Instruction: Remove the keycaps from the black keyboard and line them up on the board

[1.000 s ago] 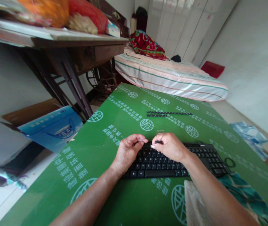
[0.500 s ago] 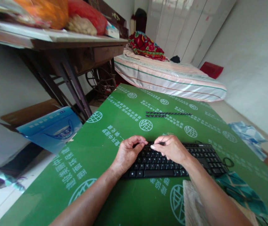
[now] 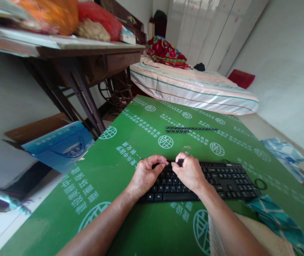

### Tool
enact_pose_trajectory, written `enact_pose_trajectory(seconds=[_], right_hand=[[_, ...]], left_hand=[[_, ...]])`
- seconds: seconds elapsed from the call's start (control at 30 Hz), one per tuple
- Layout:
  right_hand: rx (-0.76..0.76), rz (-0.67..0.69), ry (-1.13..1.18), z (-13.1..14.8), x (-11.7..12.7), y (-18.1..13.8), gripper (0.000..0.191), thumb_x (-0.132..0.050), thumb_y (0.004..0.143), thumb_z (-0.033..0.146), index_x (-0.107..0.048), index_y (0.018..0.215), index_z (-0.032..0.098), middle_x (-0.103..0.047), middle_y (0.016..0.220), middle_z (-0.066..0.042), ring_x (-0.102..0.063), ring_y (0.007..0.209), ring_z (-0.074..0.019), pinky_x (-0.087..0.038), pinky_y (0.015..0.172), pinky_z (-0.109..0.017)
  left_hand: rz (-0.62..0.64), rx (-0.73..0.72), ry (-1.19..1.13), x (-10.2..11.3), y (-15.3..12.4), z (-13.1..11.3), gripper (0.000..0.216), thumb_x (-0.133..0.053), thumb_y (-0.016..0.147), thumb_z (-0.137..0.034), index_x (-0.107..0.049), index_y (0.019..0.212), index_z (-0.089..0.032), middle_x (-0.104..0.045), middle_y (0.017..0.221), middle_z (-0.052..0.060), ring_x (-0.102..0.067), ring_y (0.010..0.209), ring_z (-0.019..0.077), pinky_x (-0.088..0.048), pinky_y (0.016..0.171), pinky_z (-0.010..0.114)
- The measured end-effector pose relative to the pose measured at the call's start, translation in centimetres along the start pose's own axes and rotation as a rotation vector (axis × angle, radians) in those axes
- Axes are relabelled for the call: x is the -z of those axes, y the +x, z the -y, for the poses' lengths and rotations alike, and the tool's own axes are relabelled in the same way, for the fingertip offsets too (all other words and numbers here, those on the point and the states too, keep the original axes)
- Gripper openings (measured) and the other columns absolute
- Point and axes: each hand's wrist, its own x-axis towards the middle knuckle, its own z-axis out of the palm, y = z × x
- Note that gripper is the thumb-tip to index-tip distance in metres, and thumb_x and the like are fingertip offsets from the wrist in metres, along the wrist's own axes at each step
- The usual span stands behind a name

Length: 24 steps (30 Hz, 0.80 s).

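So the main thing that shifted was the right hand (image 3: 189,172): compared with half a second earlier, its wrist had swung a bit left, and the thin wire tool (image 3: 186,147), which had dipped low behind the knuckles, poked up past the far side of the hand again, much like a second earlier. That hand had a small dark piece (image 3: 180,162) pinched between thumb and fingers; honestly can't tell if it was a loose keycap or just part of the wire tool. The left hand (image 3: 148,174) had hardly budged, thumb and finger drawn in close over the far left part of the black keyboard (image 3: 225,181), and I couldn't tell whether anything tiny was caught in there. Fingertips of both hands sat near each other with a narrow gap between. The keyboard itself stayed put on the green table (image 3: 114,231), spacebar on the near side, cable loop (image 3: 260,184) off its right end. Over on the far side, the long dark row (image 3: 194,128) and the shorter row (image 3: 177,131) just nearer than it hadn't been touched. My read: the piece was being turned in the fingers, so the work was all in that right-hand grip, with the left waiting close by.
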Motion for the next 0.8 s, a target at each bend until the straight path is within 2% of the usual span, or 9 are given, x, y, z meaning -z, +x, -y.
enact_pose_trajectory(seconds=[0.27, 0.5, 0.67, 0.8], right_hand=[[0.052, -0.053, 0.017, -0.4, -0.3, -0.2, 0.009, -0.051, 0.070, 0.024, -0.045, 0.063, 0.023, -0.047, 0.047, 0.004, -0.044, 0.043, -0.0121, -0.034, 0.047, -0.021], [0.046, -0.082, 0.068, -0.6, -0.2, -0.1, 0.006, -0.049, 0.069, 0.021, -0.044, 0.065, 0.023, -0.047, 0.048, 0.004, -0.044, 0.043, -0.0124, -0.033, 0.048, -0.022], [0.046, -0.097, 0.148, -0.8, -0.5, -0.1, 0.007, -0.049, 0.068, 0.021, -0.044, 0.063, 0.023, -0.048, 0.050, 0.003, -0.045, 0.046, -0.0127, -0.033, 0.049, -0.022], [0.044, -0.141, 0.194, -0.9, -0.9, -0.2, 0.009, -0.049, 0.066, 0.019, -0.043, 0.060, 0.022, -0.046, 0.049, 0.003, -0.043, 0.045, -0.0120, -0.032, 0.048, -0.022]], left_hand=[[0.037, -0.052, 0.164, -0.1, 0.0, -0.4, 0.013, -0.053, 0.077, -0.018, -0.064, 0.083, -0.019, -0.070, 0.082, 0.000, -0.064, 0.079, 0.0148, -0.049, 0.077, 0.026], [0.173, -0.069, 0.579, -1.0, 0.0, -2.4, 0.034, -0.057, 0.069, -0.014, -0.063, 0.102, -0.020, -0.067, 0.100, 0.006, -0.058, 0.096, 0.0229, -0.045, 0.086, 0.034], [0.153, -0.163, 0.821, -2.4, 0.6, -3.4, 0.024, -0.054, 0.070, -0.011, -0.068, 0.088, -0.017, -0.065, 0.097, 0.010, -0.054, 0.094, 0.0270, -0.043, 0.084, 0.040], [0.164, -0.195, 0.763, -3.0, 1.1, -2.4, 0.020, -0.056, 0.069, -0.009, -0.070, 0.080, -0.017, -0.066, 0.100, 0.009, -0.055, 0.094, 0.0247, -0.043, 0.084, 0.037]])
